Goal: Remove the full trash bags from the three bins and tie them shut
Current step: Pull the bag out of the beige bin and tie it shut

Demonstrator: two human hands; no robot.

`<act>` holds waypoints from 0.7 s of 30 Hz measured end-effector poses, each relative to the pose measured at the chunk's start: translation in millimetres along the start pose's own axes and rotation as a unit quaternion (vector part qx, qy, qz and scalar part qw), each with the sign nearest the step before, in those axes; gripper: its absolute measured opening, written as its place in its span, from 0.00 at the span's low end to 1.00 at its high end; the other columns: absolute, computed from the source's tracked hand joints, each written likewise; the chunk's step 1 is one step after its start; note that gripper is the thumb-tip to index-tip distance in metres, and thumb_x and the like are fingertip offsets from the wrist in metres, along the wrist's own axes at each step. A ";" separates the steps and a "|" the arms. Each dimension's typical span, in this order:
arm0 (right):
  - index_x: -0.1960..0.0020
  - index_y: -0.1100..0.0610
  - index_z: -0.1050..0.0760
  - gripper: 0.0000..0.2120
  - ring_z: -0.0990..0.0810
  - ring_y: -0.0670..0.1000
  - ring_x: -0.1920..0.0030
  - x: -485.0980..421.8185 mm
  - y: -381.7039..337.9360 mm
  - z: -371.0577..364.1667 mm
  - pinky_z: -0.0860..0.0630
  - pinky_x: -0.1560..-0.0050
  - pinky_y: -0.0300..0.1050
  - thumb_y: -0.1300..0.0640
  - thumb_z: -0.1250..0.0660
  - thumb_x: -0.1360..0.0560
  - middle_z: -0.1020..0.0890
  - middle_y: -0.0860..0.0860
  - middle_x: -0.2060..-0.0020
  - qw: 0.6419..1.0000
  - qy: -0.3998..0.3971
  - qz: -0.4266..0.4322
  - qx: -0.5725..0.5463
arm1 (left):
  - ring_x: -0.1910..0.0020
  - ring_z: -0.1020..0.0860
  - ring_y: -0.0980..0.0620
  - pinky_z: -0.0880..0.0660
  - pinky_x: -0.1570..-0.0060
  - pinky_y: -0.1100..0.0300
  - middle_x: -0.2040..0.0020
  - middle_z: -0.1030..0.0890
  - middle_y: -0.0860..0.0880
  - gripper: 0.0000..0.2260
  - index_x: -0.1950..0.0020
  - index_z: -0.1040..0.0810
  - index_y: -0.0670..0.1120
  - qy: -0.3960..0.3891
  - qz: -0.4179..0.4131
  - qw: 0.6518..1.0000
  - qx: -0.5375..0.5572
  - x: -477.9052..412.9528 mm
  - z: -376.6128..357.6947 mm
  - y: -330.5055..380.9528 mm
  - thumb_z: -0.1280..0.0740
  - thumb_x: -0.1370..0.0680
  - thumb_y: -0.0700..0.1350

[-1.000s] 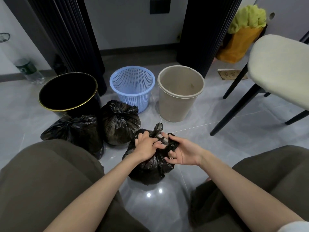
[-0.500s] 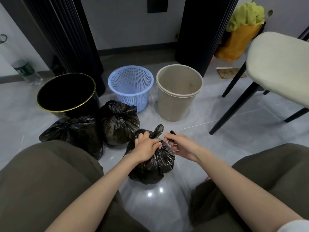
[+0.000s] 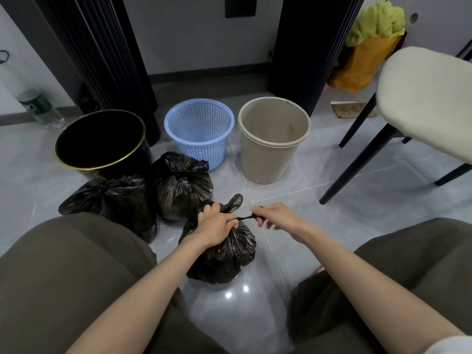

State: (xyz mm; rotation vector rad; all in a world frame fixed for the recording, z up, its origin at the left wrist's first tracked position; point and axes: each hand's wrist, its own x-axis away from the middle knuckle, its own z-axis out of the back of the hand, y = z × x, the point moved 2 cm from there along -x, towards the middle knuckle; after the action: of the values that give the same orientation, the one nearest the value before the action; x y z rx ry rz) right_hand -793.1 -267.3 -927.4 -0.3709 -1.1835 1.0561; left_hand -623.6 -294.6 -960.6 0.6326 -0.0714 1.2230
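Three bins stand in a row on the floor: a black bin with a gold rim (image 3: 99,141), a blue mesh basket (image 3: 199,131) and a beige bin (image 3: 273,139); none of them holds a bag. Two knotted black trash bags (image 3: 112,200) (image 3: 181,185) sit in front of the black bin. A third black bag (image 3: 224,251) lies between my knees. My left hand (image 3: 217,223) grips its gathered neck. My right hand (image 3: 275,215) pinches a twisted strand of the bag, stretched taut to the right. One loose ear of plastic sticks up behind my left hand.
A cream-seated chair (image 3: 424,98) with black legs stands at the right. Dark ribbed columns (image 3: 311,47) rise behind the bins. A plastic bottle (image 3: 38,108) lies at the far left, an orange bag with yellow-green cloth (image 3: 367,52) at the back right. My knees frame the bag.
My right hand has pulled away to the right, drawing the bag's strand out thin and taut. My left hand keeps its grip on the neck.
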 end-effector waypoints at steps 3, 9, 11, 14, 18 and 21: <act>0.60 0.49 0.20 0.10 0.31 0.44 0.69 0.6 -1.1 -9.3 0.34 0.62 0.36 0.44 0.33 0.26 0.25 0.44 0.68 0.947 -0.071 -0.073 -0.306 | 0.44 0.37 0.45 0.41 0.45 0.55 0.53 0.38 0.50 0.12 0.53 0.22 0.54 0.006 -0.017 1.000 -0.001 0.7 -0.1 3.7 0.44 0.20 0.55; 0.58 0.53 0.21 0.13 0.26 0.49 0.66 -1.8 15.8 -8.2 0.30 0.61 0.42 0.46 0.37 0.23 0.20 0.51 0.64 0.993 0.110 -0.032 -0.033 | 0.44 0.37 0.45 0.40 0.43 0.54 0.53 0.38 0.50 0.13 0.51 0.21 0.55 -0.001 -0.027 1.000 0.003 1.9 -1.6 8.3 0.43 0.20 0.56; 0.57 0.50 0.20 0.17 0.21 0.55 0.53 -2.9 18.6 -7.8 0.30 0.49 0.48 0.42 0.44 0.21 0.17 0.52 0.57 0.932 0.131 0.023 0.336 | 0.43 0.37 0.45 0.40 0.43 0.54 0.53 0.38 0.50 0.13 0.49 0.21 0.56 -0.001 -0.024 1.000 0.003 1.1 -2.7 8.7 0.43 0.21 0.57; 0.54 0.49 0.21 0.18 0.22 0.54 0.45 -4.5 13.8 -4.2 0.33 0.41 0.52 0.42 0.46 0.21 0.17 0.51 0.52 0.923 0.100 0.042 0.369 | 0.42 0.37 0.45 0.40 0.42 0.54 0.52 0.38 0.50 0.13 0.48 0.21 0.57 -0.002 -0.014 1.000 -0.001 0.5 -4.2 7.4 0.44 0.20 0.57; 0.59 0.52 0.22 0.14 0.24 0.49 0.57 -0.8 6.7 -2.4 0.30 0.52 0.43 0.43 0.37 0.24 0.18 0.47 0.60 0.999 -0.033 -0.035 -0.022 | 0.43 0.37 0.45 0.41 0.44 0.55 0.53 0.37 0.50 0.12 0.53 0.22 0.55 0.004 -0.009 1.000 -0.001 0.2 -6.5 4.1 0.43 0.20 0.56; 0.60 0.49 0.24 0.11 0.27 0.47 0.60 -1.3 10.0 -5.7 0.32 0.54 0.41 0.42 0.32 0.27 0.19 0.44 0.57 0.979 -0.081 -0.094 -0.159 | 0.44 0.37 0.46 0.43 0.48 0.57 0.53 0.38 0.50 0.12 0.54 0.22 0.55 0.011 -0.018 1.000 -0.005 0.2 -6.6 4.0 0.44 0.20 0.56</act>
State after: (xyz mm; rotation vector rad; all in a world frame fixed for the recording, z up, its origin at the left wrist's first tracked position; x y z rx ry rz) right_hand -792.8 -261.8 -937.7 -0.4169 -1.5096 0.7425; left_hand -628.9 -290.4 -964.4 0.6082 -0.0477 1.1950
